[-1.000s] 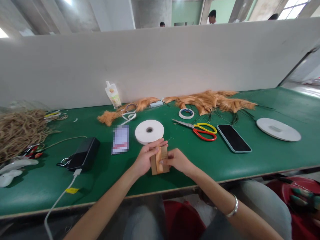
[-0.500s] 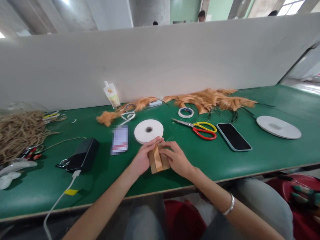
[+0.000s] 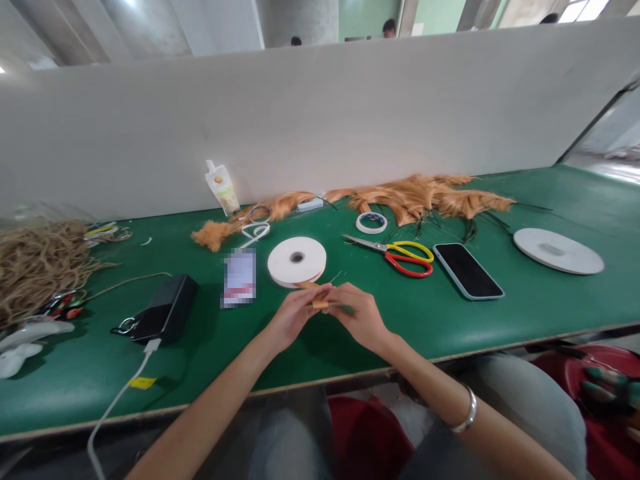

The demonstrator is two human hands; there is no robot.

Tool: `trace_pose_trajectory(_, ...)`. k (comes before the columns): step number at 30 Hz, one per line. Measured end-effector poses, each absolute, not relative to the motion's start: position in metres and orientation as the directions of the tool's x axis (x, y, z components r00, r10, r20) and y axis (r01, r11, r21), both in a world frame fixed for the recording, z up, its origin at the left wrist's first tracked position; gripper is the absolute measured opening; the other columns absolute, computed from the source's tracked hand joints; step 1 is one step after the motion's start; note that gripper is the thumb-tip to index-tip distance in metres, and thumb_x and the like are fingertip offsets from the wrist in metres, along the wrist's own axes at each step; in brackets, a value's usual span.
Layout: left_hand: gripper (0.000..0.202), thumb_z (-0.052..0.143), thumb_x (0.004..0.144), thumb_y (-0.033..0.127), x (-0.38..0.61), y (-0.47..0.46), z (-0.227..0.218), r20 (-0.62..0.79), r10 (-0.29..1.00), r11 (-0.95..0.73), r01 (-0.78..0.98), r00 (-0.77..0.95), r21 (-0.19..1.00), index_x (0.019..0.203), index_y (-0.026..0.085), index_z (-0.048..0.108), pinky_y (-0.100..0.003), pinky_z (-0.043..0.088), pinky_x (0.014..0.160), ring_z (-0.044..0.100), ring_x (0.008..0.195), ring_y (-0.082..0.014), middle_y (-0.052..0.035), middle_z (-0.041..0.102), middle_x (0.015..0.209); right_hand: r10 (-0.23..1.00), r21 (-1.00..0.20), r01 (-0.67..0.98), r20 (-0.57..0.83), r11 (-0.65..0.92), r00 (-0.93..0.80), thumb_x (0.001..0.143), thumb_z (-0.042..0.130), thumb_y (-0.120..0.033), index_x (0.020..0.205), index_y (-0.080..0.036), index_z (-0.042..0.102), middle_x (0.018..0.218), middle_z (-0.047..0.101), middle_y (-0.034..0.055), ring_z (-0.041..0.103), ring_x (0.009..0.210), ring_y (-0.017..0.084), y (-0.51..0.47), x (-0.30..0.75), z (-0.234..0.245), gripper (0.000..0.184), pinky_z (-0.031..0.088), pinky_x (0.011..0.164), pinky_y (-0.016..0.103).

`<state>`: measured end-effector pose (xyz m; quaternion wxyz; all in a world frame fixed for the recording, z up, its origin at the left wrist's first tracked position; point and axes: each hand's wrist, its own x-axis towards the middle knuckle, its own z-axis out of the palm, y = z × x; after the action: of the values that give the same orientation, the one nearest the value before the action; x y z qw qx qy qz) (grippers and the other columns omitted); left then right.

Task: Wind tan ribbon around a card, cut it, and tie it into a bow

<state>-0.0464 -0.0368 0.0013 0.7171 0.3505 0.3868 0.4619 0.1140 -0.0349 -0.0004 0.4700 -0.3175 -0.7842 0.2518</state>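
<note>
1. The left hand point(image 3: 293, 317) and right hand point(image 3: 361, 319) meet at the lower centre of the frame. Both sets of fingertips are narrowed to a pinch on the tan block point(image 3: 320, 304).
2. Half a second ago the block stood upright between the hands with its broad striped face to the camera. Now it is tipped over, and only a thin tan edge shows between the fingertips. The rest is hidden by the fingers.
3. Judging from that, the work in hand has gone from holding the piece up to turning it over. The grip has moved out to its ends.
4. The block sits just above the green table point(image 3: 450, 320), close in front of the white tape roll point(image 3: 297, 260). Whether it touches either one cannot be told.
5. Further out, a blurred card point(image 3: 239, 277) lies to the left. The yellow-and-red scissors point(image 3: 403, 257) and a dark phone point(image 3: 467, 270) lie to the right.
6. Orange hair bundles point(image 3: 420, 197) lie along the wall at centre right.
</note>
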Motion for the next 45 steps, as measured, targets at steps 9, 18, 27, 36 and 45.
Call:
trace_pose_trajectory(9,0.057,0.051,0.077,0.061,-0.05,-0.039,0.004,-0.279,0.914,0.393,-0.475,0.293,0.787,0.102,0.013,0.069,-0.042,0.041,0.098,0.053,0.117,-0.0324,-0.0138,0.063,0.119,0.912,-0.929,0.361,-0.079,0.078,-0.402,0.069,0.063,-0.022,0.059,-0.011,0.06,0.054,0.048,-0.0039,0.039,0.055,0.008,-0.037,0.108,0.008,0.015,0.032,0.053,0.022)
trace_pose_trajectory(18,0.057,0.052,0.079,0.056,-0.053,-0.039,0.005,-0.169,0.94,0.306,-0.513,0.297,0.802,0.114,0.013,0.063,-0.043,0.034,0.103,0.05,0.12,-0.0306,-0.0158,0.064,0.117,0.81,-0.955,0.266,-0.258,-0.131,-0.527,0.06,0.065,-0.029,0.059,-0.011,0.058,0.058,0.051,-0.0019,0.041,0.057,0.009,-0.036,0.106,0.0,0.019,0.032,0.054,0.022)
trace_pose_trajectory(27,0.06,0.06,0.076,0.033,-0.054,-0.039,0.014,-0.17,0.94,0.295,-0.459,0.294,0.838,0.129,0.008,0.05,-0.043,0.035,0.101,0.056,0.114,-0.0306,-0.0176,0.066,0.112,0.77,-0.949,0.248,-0.303,-0.192,-0.561,0.056,0.066,-0.033,0.055,-0.012,0.056,0.052,0.048,-0.0039,0.04,0.051,0.008,-0.034,0.106,0.001,0.023,0.032,0.051,0.022)
trace_pose_trajectory(36,0.08,0.053,0.062,0.007,-0.069,-0.034,0.02,-0.269,0.896,0.399,-0.378,0.353,0.835,0.139,0.017,0.034,-0.037,0.044,0.087,0.062,0.104,-0.028,-0.0143,0.063,0.12,0.741,-0.952,0.181,-0.305,-0.246,-0.598,0.05,0.074,-0.029,0.054,-0.01,0.061,0.051,0.05,-0.0046,0.041,0.053,0.007,-0.034,0.107,0.009,0.023,0.031,0.053,0.022)
trace_pose_trajectory(45,0.08,0.075,0.061,0.016,-0.074,-0.036,0.018,-0.261,0.902,0.346,-0.211,0.345,0.914,0.133,0.025,0.041,-0.025,0.046,0.07,0.064,0.084,-0.0175,-0.0123,0.061,0.12,0.695,-0.929,0.118,-0.343,-0.352,-0.632,0.044,0.081,-0.029,0.058,-0.01,0.067,0.056,0.059,-0.0027,0.047,0.055,0.008,-0.035,0.113,0.022,0.027,0.039,0.06,0.023)
